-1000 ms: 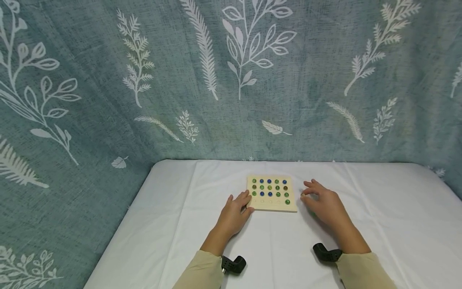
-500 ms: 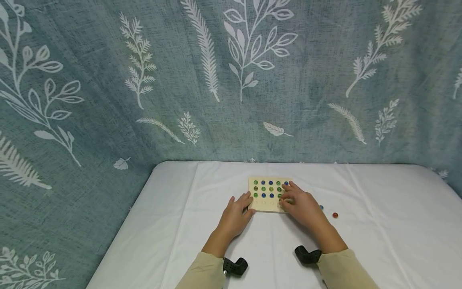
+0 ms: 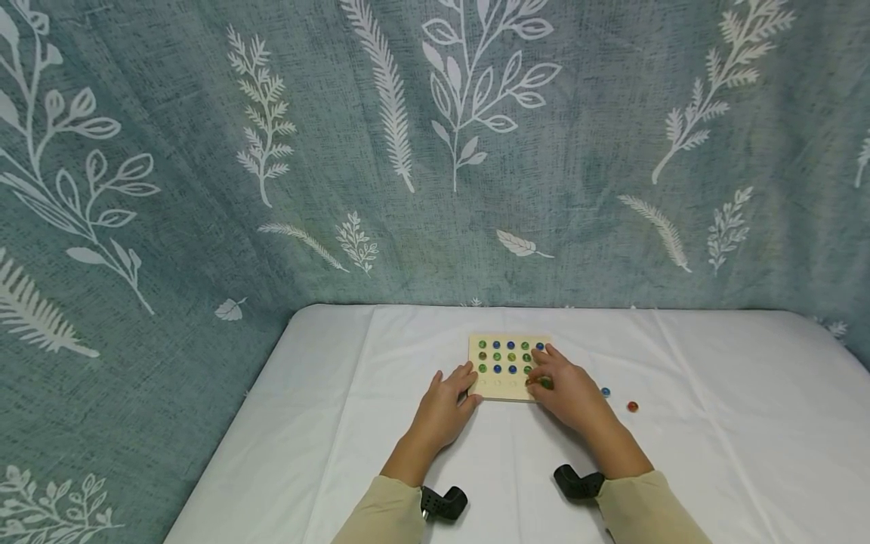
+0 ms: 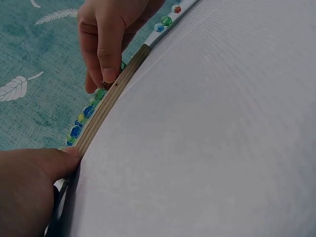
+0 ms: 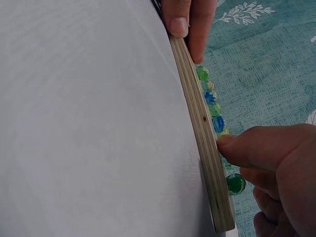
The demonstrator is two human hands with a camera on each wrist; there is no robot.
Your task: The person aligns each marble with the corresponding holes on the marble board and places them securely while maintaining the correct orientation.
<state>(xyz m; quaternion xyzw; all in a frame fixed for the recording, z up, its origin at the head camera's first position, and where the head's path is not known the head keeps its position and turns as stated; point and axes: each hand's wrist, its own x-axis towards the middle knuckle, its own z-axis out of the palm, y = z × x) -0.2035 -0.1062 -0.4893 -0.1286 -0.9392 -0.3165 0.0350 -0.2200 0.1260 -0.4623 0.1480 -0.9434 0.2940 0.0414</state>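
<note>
The flat, cream-coloured wooden board point(image 3: 503, 392) on the white cloth-covered surface point(image 3: 506, 461) looks mostly filled: round green, blue and yellowish glass marbles point(image 3: 497, 369) line its three far rows (the right hand point(image 3: 574, 397) hides part), while three front-row hollows at left remain bare. The right grip pinches a brownish glass marble point(image 4: 106, 85) at that row; the left hand point(image 3: 440, 404) rests extended fingers on the left edge. Rightward lie a blue glass marble point(image 3: 606, 392), an orange-red glass marble point(image 3: 633, 406) and a green glass marble point(image 4: 166, 20), with wide cloth before the near edge.

Right hand point(image 3: 569, 389) with brown marble point(image 4: 106, 86) now over the front row of the board point(image 3: 504, 393), not beside it.
</note>
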